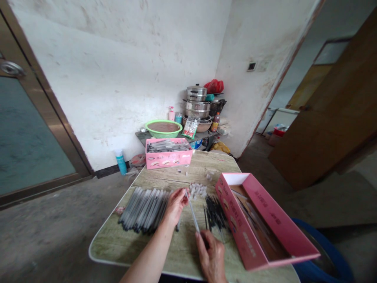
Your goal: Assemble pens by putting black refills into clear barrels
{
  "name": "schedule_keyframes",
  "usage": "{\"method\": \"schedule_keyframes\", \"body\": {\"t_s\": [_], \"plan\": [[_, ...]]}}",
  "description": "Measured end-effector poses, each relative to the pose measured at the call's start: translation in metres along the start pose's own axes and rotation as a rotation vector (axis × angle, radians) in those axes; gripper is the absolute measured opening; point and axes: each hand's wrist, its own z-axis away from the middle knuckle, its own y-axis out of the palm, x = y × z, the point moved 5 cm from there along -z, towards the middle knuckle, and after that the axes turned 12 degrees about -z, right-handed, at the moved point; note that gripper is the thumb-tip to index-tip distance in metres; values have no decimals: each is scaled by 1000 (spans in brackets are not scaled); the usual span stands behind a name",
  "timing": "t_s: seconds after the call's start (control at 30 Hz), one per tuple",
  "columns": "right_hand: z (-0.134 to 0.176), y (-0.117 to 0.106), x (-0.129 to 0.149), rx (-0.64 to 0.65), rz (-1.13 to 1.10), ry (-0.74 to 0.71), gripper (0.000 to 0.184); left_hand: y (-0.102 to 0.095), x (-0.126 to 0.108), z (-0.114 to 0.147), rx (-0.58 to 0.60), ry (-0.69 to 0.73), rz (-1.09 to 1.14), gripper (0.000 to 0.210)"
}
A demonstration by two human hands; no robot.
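My left hand [176,203] is closed around the upper end of a slim translucent pen [193,215] above the table. At its lower end, the fingers of my right hand [210,251] pinch the same pen, so it slants between both hands. A row of similar translucent pens [143,210] with dark ends lies left of my left hand, partly behind my forearm. Just beyond the hands is a heap of small whitish pieces [198,190]. Thin black pen refills [215,210] lie in a bunch beyond my right hand.
A pink box [169,159] full of pens stands at the table's far edge. The larger open pink box [250,251] at right holds a few slender pieces. Behind are a green basin [178,131] and stacked steel pots [196,106]. A blue tub [330,251] is at lower right.
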Motion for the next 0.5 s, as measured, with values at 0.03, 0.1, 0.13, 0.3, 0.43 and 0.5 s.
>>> {"method": "schedule_keyframes", "body": {"t_s": [0.03, 0.1, 0.13, 0.3, 0.43, 0.5], "plan": [[0, 1, 1, 7, 5, -11, 39, -1, -1, 0, -3, 5, -6, 37], [0, 2, 1, 13, 12, -21, 39, -1, -1, 0, -6, 11, -12, 39], [-1, 2, 1, 14, 14, -22, 39, -1, -2, 0, -4, 12, -14, 39], [-1, 4, -2, 20, 23, -6, 42, 2, -3, 4, 31, 20, -62, 36], [-1, 3, -4, 4, 24, 13, 42, 4, -4, 6, 43, 34, -137, 38], [-1, 2, -4, -4, 24, 11, 42, 5, -6, 7, 47, 47, -165, 37]]}}
